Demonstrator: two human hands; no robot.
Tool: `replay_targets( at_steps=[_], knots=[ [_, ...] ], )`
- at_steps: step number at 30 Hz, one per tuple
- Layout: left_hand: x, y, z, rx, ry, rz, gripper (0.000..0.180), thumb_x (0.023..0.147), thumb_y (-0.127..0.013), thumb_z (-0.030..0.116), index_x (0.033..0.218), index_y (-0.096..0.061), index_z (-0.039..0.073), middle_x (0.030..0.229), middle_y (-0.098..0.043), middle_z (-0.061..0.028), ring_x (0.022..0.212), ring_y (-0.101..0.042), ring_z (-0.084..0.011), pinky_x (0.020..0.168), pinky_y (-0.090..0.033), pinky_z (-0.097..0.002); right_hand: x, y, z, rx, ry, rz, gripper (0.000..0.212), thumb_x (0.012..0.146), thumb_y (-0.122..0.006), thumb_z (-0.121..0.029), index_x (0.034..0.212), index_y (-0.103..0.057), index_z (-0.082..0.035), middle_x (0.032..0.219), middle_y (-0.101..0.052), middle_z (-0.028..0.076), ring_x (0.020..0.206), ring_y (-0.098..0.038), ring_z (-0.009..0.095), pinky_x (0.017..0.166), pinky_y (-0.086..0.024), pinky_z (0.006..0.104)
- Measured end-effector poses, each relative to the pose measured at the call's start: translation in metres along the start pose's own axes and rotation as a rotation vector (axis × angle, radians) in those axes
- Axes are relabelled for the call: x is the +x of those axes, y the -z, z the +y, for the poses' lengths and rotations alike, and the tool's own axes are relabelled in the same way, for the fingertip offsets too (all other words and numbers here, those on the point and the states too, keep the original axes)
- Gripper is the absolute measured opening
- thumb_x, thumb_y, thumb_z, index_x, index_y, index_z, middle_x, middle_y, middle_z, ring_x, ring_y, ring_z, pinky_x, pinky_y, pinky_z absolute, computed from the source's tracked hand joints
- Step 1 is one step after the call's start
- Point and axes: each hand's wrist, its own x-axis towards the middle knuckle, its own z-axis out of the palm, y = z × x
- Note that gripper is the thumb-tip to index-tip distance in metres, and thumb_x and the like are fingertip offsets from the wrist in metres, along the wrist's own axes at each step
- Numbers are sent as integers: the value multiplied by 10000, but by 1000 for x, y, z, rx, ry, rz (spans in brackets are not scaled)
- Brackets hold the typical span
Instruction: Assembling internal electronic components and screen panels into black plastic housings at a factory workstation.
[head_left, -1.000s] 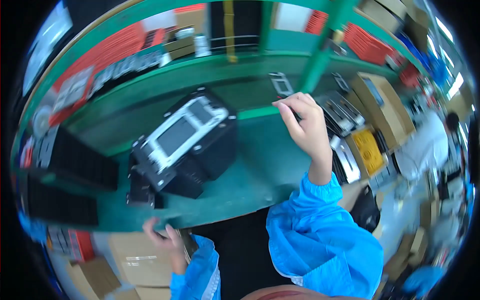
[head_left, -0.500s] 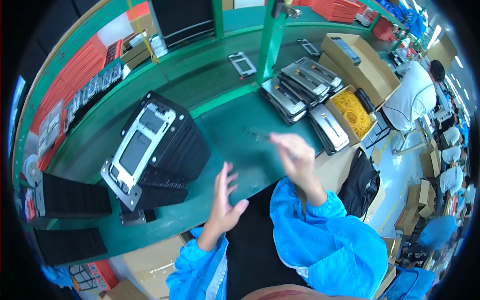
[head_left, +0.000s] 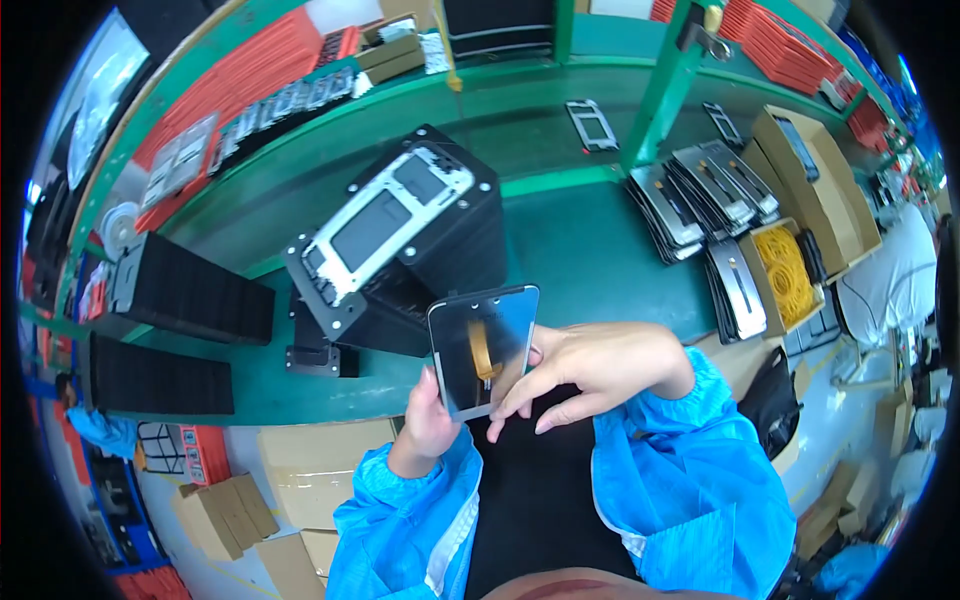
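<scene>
In front of my chest I hold a phone screen panel (head_left: pixel 510 330), dark and glossy with an orange flex cable (head_left: pixel 482 352) on its upward face. My left hand (head_left: pixel 432 418) grips the lower left corner, thumb along the edge. At the lower right edge is my right hand (head_left: pixel 600 372), with bent fingers against the panel and part of them hidden behind it. Beyond the panel, a silver phone frame (head_left: pixel 425 208) lies tilted on a black tray atop a stack of black trays (head_left: pixel 465 235).
Stacks of similar panels (head_left: pixel 665 212) stand at right, beside a box of yellow rubber bands (head_left: pixel 783 275) and an open cardboard box (head_left: pixel 835 205). More black tray stacks (head_left: pixel 190 290) are at left. A green post (head_left: pixel 662 95) rises at the back. Loose frames (head_left: pixel 592 126) lie behind.
The screen panel is now held before me. My hands, apart earlier with a small dark blurred item in the right, have come together at it. The view has turned toward the left.
</scene>
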Motion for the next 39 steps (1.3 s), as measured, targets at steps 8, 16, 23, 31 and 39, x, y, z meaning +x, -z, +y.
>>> replay_targets(
  at_steps=[8,16,23,31,39],
  knots=[
    [-30,-22,92,337,-499,345,1035,972,-347,822,1541,-353,-42,1350,-557,-305,876,-729,-339,586,-614,-351,42,74,-47,-284,364,12,353,936,-777,-221,1216,-742,-8,1227,-712,190,1099,-697,360,920,-553,410],
    [6,4,152,1219,-581,697,775,904,-794,347,1535,-466,38,1242,-628,-152,1138,-632,-265,1026,-489,-358,85,94,17,-227,222,857,256,1053,-631,-205,1103,-754,14,1037,-750,107,985,-697,181,880,-545,313],
    [48,9,156,1496,-333,580,715,902,-797,293,1503,-504,40,1157,-641,-165,1133,-600,-303,1146,-371,-425,102,103,38,-7,-8,828,337,1097,-575,-287,1257,-698,-16,1115,-730,63,984,-653,127,855,-531,285],
    [76,-4,153,1765,-317,493,692,919,-787,285,1510,-504,62,1215,-635,-158,1128,-642,-292,1168,-380,-523,90,110,52,42,-212,586,549,1103,-524,-425,1533,-521,-85,1249,-676,85,1082,-596,146,907,-513,320],
    [62,-9,147,1807,-375,578,802,841,-849,392,1490,-508,66,1201,-649,-152,1161,-625,-349,1201,-272,-652,91,106,71,-78,-206,424,697,1106,-486,-449,1685,-223,-164,1588,-460,229,1439,-487,348,1138,-435,437]
  ],
)
